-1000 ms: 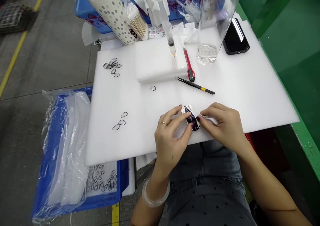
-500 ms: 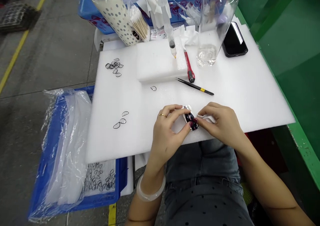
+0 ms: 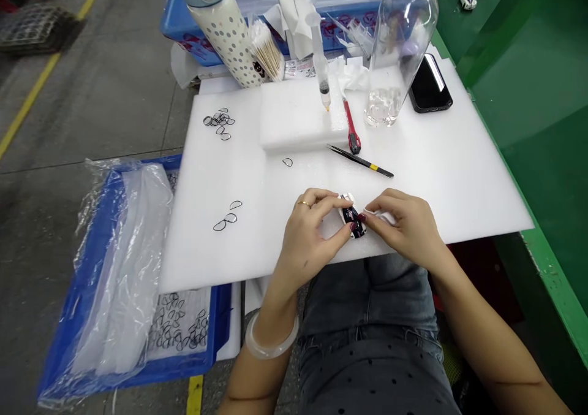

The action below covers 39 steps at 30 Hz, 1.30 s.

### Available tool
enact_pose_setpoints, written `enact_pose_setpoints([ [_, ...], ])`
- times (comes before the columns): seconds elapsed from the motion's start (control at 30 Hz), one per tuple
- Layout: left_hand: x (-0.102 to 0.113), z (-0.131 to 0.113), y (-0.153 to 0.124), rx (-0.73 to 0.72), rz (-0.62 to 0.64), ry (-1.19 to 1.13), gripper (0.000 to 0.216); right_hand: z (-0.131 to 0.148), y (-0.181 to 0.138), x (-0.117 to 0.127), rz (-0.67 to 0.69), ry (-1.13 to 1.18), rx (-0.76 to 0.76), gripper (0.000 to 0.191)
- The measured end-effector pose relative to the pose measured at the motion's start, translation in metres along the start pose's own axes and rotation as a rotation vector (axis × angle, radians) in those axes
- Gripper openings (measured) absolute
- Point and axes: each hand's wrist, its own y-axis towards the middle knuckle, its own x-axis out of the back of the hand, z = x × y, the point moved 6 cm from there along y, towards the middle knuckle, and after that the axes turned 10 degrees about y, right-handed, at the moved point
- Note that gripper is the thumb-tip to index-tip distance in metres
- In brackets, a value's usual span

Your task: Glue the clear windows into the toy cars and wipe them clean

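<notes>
Between my hands, over the front edge of the white foam board (image 3: 413, 163), is a small black-and-white toy car body (image 3: 353, 217). My left hand (image 3: 316, 234) grips it, thumb on the near end and fingers on the far end. My right hand (image 3: 399, 222) pinches a piece of white tissue (image 3: 383, 216) against the car's right side; part of the tissue is hidden by the fingers. Beyond my hands lie black tweezers (image 3: 361, 161) with a yellow mark and a red utility knife (image 3: 351, 127). One thin D-shaped ring (image 3: 287, 162) lies by itself farther left.
A syringe (image 3: 322, 65) leans on a raised foam block (image 3: 298, 118). Behind stand a glass bottle (image 3: 388, 65), a dotted flask (image 3: 225, 38) and cotton swabs (image 3: 269, 53). A phone (image 3: 430, 84) lies at right. More rings (image 3: 219, 119) lie left, above a blue tray (image 3: 220, 341).
The view has shifted slightly, so the board's items appear moved a little. Both hands keep their hold on the toy car and tissue, with only slight finger movement.
</notes>
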Motion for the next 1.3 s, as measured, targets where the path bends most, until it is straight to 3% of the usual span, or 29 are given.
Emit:
enact_pose_setpoints([
  [0.1,0.002,0.0,0.002,-0.143,0.096,-0.014,0.041,0.007,-0.013,0.011,-0.164,0.058,0.157,0.013],
  [0.2,-0.001,-0.003,-0.001,-0.273,0.176,0.056,0.053,0.015,-0.03,0.017,-0.276,-0.041,0.293,0.015],
  [0.43,-0.003,-0.003,-0.004,-0.265,0.105,0.035,0.044,0.025,-0.047,-0.008,-0.209,-0.273,0.452,0.017],
  [0.57,-0.002,-0.002,-0.004,-0.252,0.089,0.03,0.041,0.032,-0.042,-0.018,-0.236,-0.345,0.433,0.013],
  [0.67,-0.001,-0.003,-0.004,-0.249,0.075,0.029,0.039,0.037,-0.038,-0.023,-0.143,-0.302,0.448,0.016],
  [0.97,-0.003,-0.002,-0.005,-0.235,0.071,0.054,0.038,0.023,-0.038,-0.013,-0.151,-0.275,0.324,0.021],
  [1.07,-0.003,-0.001,-0.006,-0.244,0.062,0.049,0.04,0.014,-0.019,0.008,-0.105,-0.198,0.253,0.021],
  [1.2,-0.002,0.003,-0.007,-0.216,0.057,-0.013,0.048,0.01,0.012,0.057,-0.282,-0.367,0.217,0.017],
  [1.3,0.002,0.01,-0.008,-0.137,0.035,-0.071,0.066,0.02,0.019,0.059,-0.319,-0.521,0.188,0.018],
])
